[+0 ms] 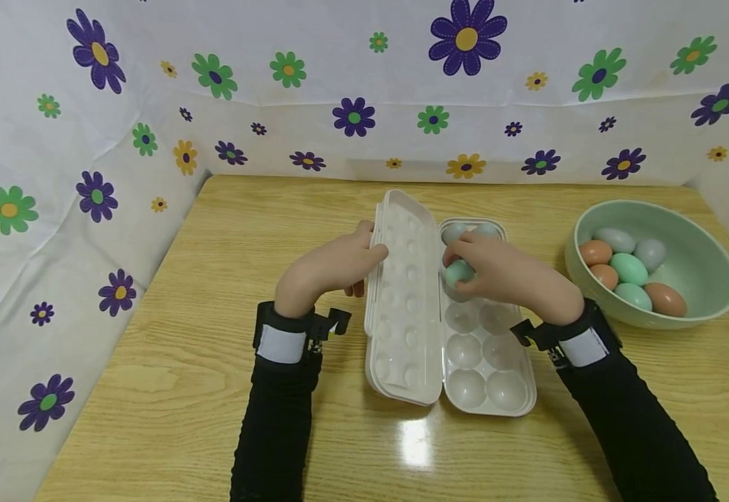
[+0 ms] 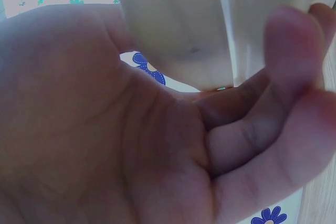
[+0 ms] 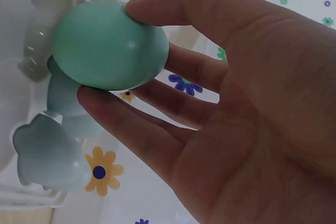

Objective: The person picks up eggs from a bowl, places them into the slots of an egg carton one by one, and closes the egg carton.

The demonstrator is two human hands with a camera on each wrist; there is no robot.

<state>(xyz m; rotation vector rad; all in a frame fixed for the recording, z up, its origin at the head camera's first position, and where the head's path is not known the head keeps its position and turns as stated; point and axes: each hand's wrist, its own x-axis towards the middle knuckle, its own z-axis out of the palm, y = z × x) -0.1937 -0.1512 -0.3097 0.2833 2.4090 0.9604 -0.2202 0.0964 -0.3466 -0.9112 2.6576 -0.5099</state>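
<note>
Around your workspace hangs a white cloth (image 1: 314, 31) printed with purple, green and yellow flowers, and in front of it is a pale wood-grained table (image 1: 169, 362) with a bright patch of reflected light near its middle. On the table before you lies an open, oblong white plastic egg box (image 1: 483, 369), its cups in two columns and its white dimpled lid (image 1: 409, 300) raised along the left side. Your left hand (image 1: 333, 265) grips that lid by its outer edge, with the thumb over the rim. Your right hand (image 1: 502, 268) pinches a smooth light green egg (image 1: 458, 273) between thumb and fingertips, at the left column of cups; whether the egg touches the cup under it, you cannot tell from here. Just beyond, two pale blue-grey eggs (image 1: 455, 231) sit side by side at the far end of the box. To your right, near that forearm, stands a round pale green bowl (image 1: 697, 237) holding a cluster of brown, green and grey eggs (image 1: 665, 300). You wear black sleeves (image 1: 279, 432) and dark wristbands with white patches (image 1: 281, 344).
</note>
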